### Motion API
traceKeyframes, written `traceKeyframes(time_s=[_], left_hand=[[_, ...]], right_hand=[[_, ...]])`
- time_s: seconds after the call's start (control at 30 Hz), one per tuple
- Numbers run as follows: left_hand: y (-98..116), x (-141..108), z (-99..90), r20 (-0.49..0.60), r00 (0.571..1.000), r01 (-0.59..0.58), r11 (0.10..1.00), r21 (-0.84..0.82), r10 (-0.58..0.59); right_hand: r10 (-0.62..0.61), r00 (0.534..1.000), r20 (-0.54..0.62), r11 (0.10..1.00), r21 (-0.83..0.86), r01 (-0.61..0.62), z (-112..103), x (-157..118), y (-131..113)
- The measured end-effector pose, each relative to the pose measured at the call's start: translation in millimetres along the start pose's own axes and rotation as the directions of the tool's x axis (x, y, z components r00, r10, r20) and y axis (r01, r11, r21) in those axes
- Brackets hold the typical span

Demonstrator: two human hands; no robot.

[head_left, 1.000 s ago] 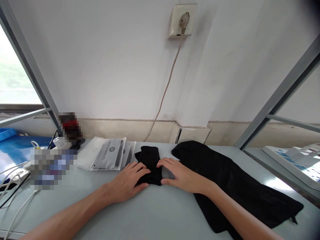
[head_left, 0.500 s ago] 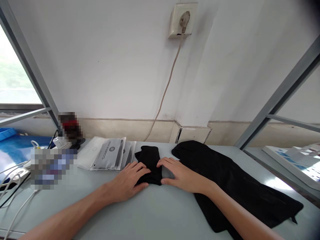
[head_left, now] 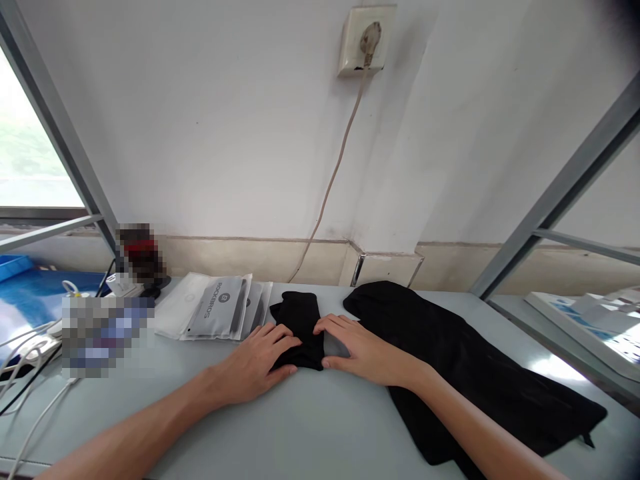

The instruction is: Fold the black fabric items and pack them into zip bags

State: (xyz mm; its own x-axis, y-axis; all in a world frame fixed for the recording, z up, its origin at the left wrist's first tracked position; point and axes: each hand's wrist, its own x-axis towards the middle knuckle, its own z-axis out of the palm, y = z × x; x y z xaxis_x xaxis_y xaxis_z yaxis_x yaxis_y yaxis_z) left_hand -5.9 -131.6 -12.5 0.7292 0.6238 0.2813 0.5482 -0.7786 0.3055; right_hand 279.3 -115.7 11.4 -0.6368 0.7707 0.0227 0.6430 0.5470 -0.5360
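Nothing has visibly moved in half a second: on a smooth grey tabletop (head_left: 300, 430), your bare left hand (head_left: 256, 365) and bare right hand (head_left: 361, 350) flank, equally near and touching, a folded black fabric bundle (head_left: 301, 313) lying lengthwise away from you; whether curled fingers grip is unclear.

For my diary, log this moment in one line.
left hand: on black fabric bundle; right hand: at its right edge; nearby: flat grey plastic packets

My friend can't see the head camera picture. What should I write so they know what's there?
A left hand and a right hand touch a small folded black cloth on a grey table. Packets lie to the left, a bigger black cloth to the right, partly under the right arm. A cord hangs from a wall socket.
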Motion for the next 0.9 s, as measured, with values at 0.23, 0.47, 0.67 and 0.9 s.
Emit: traceKeyframes(time_s=[0.23, 0.47, 0.67, 0.9], left_hand=[[1.7, 0.3, -1.1, 0.006, 1.000, 0.004, 1.000, -0.002, -0.004], [1.1, 0.1, -0.6, 0.004, 1.000, 0.001, 1.000, 0.003, -0.001], [1.3, 0.7, -1.1, 0.007, 1.000, 0.005, 1.000, 0.008, -0.005], [1.2, 0.0, -0.6, 0.038, 0.999, 0.021, 1.000, 0.014, -0.021]], right_hand=[[-0.002, 1.000, 0.002, 1.000, 0.002, 0.002, 0.3, -0.6, -0.9], [0.002, 1.000, 0.005, 1.000, 0.001, -0.002, -0.6, -0.6, -1.7], [0.003, 1.000, 0.007, 1.000, -0.002, -0.003, -0.5, -0.3, -1.3], [0.005, 1.000, 0.008, 1.000, -0.001, -0.005, -0.8, -1.4, -2.5]])
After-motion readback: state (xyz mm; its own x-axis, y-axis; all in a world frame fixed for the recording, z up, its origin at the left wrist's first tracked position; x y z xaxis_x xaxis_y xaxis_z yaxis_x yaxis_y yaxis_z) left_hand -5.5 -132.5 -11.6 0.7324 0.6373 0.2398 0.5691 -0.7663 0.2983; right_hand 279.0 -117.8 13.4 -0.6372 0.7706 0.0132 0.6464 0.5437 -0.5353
